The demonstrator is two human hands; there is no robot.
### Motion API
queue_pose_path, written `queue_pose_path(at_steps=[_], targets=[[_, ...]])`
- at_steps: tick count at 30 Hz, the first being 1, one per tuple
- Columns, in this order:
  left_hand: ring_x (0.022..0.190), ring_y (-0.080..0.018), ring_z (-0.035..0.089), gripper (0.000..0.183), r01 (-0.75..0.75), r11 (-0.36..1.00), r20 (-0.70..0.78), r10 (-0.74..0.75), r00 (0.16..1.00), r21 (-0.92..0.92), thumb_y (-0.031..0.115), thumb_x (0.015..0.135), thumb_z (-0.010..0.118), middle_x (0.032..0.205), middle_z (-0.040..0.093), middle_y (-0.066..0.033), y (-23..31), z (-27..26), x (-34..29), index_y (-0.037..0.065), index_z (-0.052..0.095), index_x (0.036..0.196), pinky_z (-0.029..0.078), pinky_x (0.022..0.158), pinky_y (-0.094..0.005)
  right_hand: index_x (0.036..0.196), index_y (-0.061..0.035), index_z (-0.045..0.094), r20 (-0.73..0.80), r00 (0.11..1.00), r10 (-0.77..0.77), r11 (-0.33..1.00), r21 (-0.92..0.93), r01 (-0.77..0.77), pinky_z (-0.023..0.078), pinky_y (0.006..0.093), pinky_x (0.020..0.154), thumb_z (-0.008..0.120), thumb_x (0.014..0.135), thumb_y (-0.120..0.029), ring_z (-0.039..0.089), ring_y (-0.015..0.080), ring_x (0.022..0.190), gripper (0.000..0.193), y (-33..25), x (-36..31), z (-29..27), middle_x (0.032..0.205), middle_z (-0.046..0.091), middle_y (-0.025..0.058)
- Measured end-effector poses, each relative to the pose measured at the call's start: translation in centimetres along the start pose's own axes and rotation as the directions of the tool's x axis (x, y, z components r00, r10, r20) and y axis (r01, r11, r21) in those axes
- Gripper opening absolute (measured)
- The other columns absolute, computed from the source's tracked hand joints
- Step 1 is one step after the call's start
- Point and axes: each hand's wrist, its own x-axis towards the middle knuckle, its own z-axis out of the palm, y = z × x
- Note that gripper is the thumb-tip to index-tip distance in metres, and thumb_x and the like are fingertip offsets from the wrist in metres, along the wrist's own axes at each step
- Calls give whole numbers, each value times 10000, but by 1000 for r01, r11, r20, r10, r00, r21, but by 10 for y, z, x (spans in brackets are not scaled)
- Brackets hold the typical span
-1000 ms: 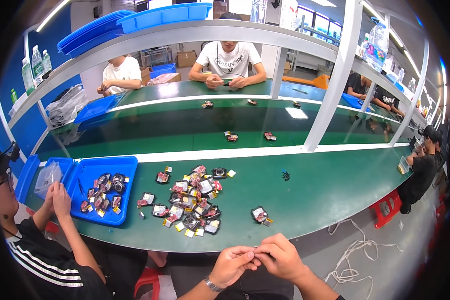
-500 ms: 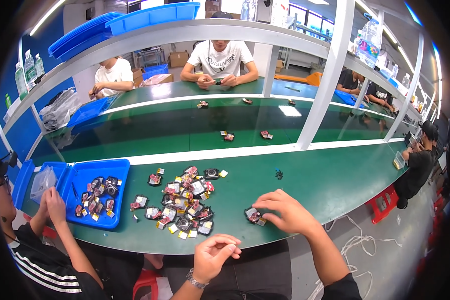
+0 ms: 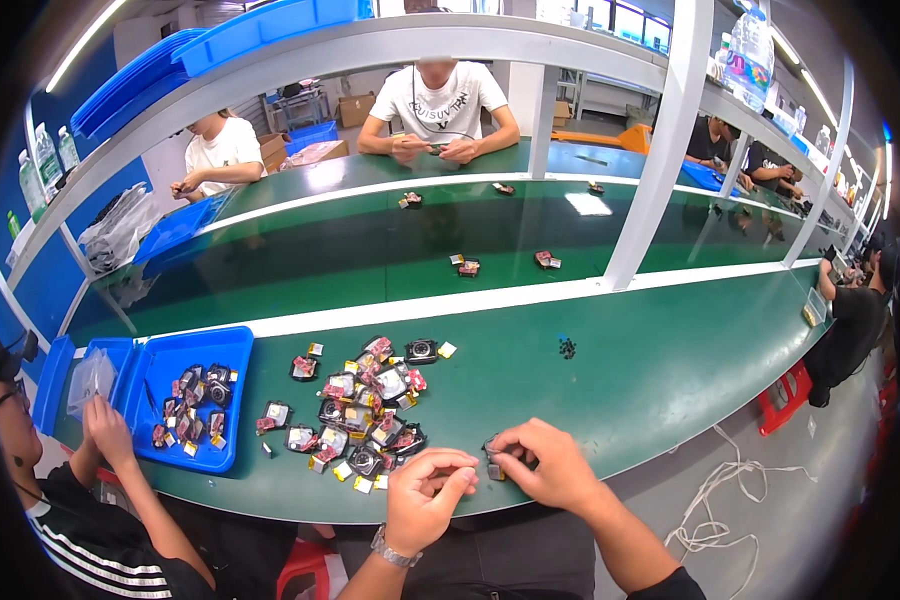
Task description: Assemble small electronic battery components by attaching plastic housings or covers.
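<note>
- Right hand (image 3: 538, 462): fingers bent over a small dark device (image 3: 492, 468), partly hiding it.
- Left hand (image 3: 428, 498): fingers curled, near the device's left side; any grip is unclear.
- Left of the left fingers: a heap of similar devices (image 3: 356, 410); farther left, a blue tray (image 3: 192, 349).
- Beyond the right fingers: a cluster of tiny dark parts (image 3: 567, 349) on the green table (image 3: 670, 360).

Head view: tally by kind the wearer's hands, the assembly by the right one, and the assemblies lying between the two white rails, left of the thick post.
Hands: 2 (left hand, right hand)
Assembly by right hand: 1
Assemblies between the white rails: 5
Total: 8
</note>
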Motion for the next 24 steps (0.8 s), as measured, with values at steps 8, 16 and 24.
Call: queue_pose_path(at_steps=[8, 16, 24], targets=[[915, -207, 721, 131, 13, 993, 17, -15, 1000, 121, -88, 912, 661, 1100, 667, -175, -7, -1, 1, -100, 678, 1042, 638, 768, -299, 925, -48, 728, -195, 974, 113, 983, 162, -82, 481, 256, 607, 779, 811, -33, 615, 139, 695, 125, -11, -12, 18, 866, 744, 45], [893, -216, 721, 117, -9, 972, 26, 3, 1000, 234, -95, 903, 675, 1090, 668, -201, -6, -4, 2, -113, 679, 1019, 644, 748, -296, 891, -48, 730, -370, 927, -63, 987, 116, 113, 509, 255, 593, 808, 750, 2, 631, 144, 665, 168, -3, -13, 37, 894, 763, 50], [880, -211, 718, 114, -20, 962, 8, 19, 1000, 272, -85, 906, 677, 1057, 686, -208, -7, -8, 1, -97, 694, 1018, 638, 716, -295, 895, -51, 728, -359, 928, -104, 982, 113, 154, 519, 274, 616, 810, 753, -4, 675, 175, 700, 170, -1, -12, 40, 896, 766, 60]])
